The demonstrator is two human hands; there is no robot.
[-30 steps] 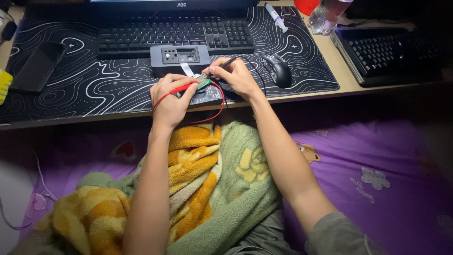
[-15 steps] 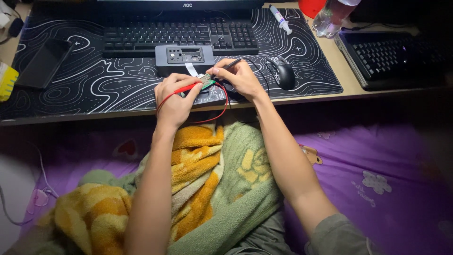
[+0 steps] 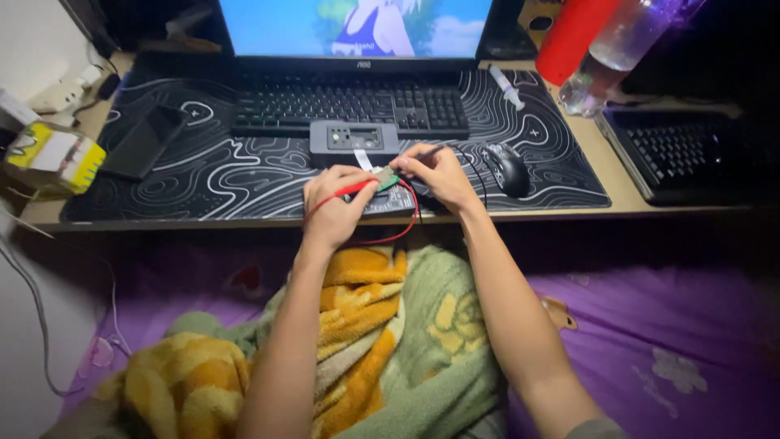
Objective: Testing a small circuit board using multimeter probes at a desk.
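- Far to the left of the hands, a yellow box (image 3: 53, 154) sits at the tabletop's edge, and a dark phone (image 3: 145, 140) lies on the patterned desk mat (image 3: 244, 183).
- The left hand (image 3: 337, 207) rests at the near edge of the mat, its fingers closed on a red wire (image 3: 382, 236) that loops down off the edge and back up.
- Between the two hands lies a small green circuit board (image 3: 384, 180), resting on a dark flat piece; a grey box with a cut-out panel (image 3: 354, 143) stands just beyond it, before the black keyboard (image 3: 349, 106).
- The right hand (image 3: 439, 172) is pinched on a thin dark tool (image 3: 431, 152), its tip apparently held at the board; I cannot tell the kind of tool.
- The step looks like fine wiring work on the board. The next move likely calls for a steady wire and a precise tip.
- Right of the hands sit a black mouse (image 3: 505, 168), a red cylinder (image 3: 573, 36) and a clear bottle (image 3: 605, 65).
- Below, a yellow-green blanket (image 3: 390, 341) covers the lap.
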